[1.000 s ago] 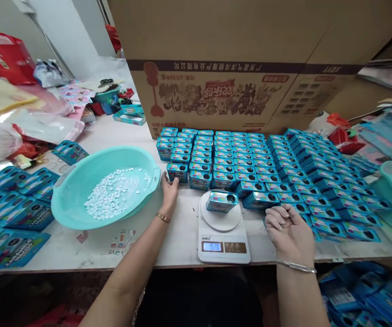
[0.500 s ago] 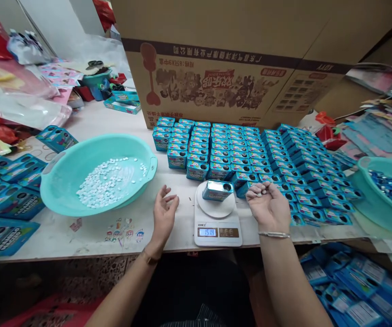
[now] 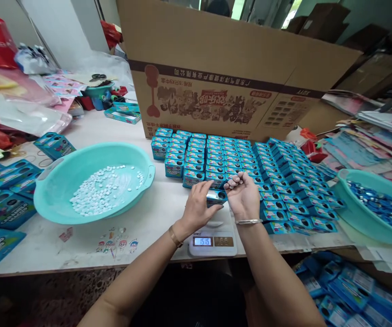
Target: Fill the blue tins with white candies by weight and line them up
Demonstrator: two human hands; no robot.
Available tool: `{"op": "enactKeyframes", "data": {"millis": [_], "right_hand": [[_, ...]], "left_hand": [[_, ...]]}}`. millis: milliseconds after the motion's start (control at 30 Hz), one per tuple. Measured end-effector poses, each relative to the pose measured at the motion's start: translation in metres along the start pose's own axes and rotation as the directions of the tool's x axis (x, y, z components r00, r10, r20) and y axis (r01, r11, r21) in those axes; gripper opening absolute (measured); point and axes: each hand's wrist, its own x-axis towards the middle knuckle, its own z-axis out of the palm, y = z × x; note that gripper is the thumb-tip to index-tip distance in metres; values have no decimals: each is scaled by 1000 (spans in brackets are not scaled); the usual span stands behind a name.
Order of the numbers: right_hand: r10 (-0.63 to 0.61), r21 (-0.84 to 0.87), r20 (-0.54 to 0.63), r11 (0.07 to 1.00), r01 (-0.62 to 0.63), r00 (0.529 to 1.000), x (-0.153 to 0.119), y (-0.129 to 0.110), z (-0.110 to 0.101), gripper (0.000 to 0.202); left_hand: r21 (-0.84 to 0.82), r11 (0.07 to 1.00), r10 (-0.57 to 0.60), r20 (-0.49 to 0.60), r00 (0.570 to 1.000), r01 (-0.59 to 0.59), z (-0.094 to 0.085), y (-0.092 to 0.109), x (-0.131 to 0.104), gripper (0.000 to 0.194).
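Note:
A blue "Caramelo Macizo" box (image 3: 218, 196) lies on the round plate of a white kitchen scale (image 3: 212, 247), whose display reads about 151.5. My left hand (image 3: 199, 204) is at the left end of this box, thumb on the near side and fingers on the far side, spread apart. Whether they press on it I cannot tell. Palm up beside the scale, my right hand (image 3: 243, 195) has its fingers curled over a few small white tablets. On the left, a turquoise basin (image 3: 93, 152) holds many loose white tablets (image 3: 93, 195).
Rows of blue boxes (image 3: 280, 190) stand behind and right of the scale, before a large cardboard carton (image 3: 223, 50). More boxes (image 3: 8, 209) stand at the far left. A second turquoise basin (image 3: 349, 204) holds blue wrapped pieces. Below the table edge lie blue packs (image 3: 352, 286).
My left hand has moved right, from the bare table to the box on the scale. The right hand stays curled beside the scale. The view has tilted up a little.

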Motion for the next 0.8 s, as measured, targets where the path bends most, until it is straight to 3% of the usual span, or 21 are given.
{"op": "enactKeyframes", "data": {"millis": [233,367,467,600,700,800], "right_hand": [[-191,-128,117,970,205,975,-2,11,-8,29],[-300,-176,167,928,328,939,-5,16,-10,29],[-269,-180,133,940,290,954,-4,13,-9,30],[-176,-57,21,983,177,984,-4,-11,-12,25],[-238,30,-3,971,238,971,-13,-37,-30,24],[-334,31,-15,942,335,942,-30,-55,-62,22]], "left_hand": [[8,997,-71,-11,997,71,17,4,2,40],[32,997,-76,-22,997,77,16,7,2,41],[41,997,-58,-36,998,60,14,7,0,53],[35,999,-22,-99,995,26,0,4,-12,70],[42,999,-18,-180,983,26,-22,1,-34,65],[51,995,-72,-258,963,88,-45,0,-65,53]]}}
